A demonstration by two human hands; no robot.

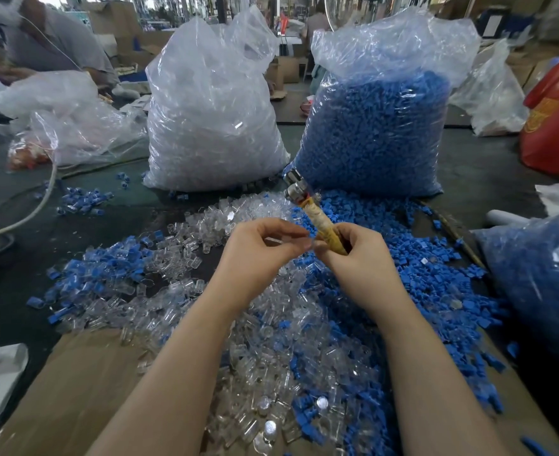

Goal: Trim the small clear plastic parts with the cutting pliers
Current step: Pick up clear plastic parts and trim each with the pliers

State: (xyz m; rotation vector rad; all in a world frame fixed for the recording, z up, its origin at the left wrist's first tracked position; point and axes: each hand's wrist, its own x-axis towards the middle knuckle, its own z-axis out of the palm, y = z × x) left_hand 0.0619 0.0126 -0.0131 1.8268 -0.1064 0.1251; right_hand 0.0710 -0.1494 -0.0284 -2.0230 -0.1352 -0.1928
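Left hand (258, 248) pinches a small clear part (299, 240) at fingertips, raised above the bench (488, 166) pile so it meets the tool; right hand (353, 255) grip wraps the cutting pliers (317, 218) handle, metal head pointing away; loose clear parts (205, 225) heaped below, likely feedstock within reach.

The loose clear parts (205, 291) were glossy, see-through plastic; the blue parts (419, 274) looked matt plastic. Both big bags (212, 103) were thin, crinkled, shiny film. The pliers (307, 209) had bright metal jaws and worn yellowish wrapped handles. The cardboard sheet (84, 383) was matt brown.
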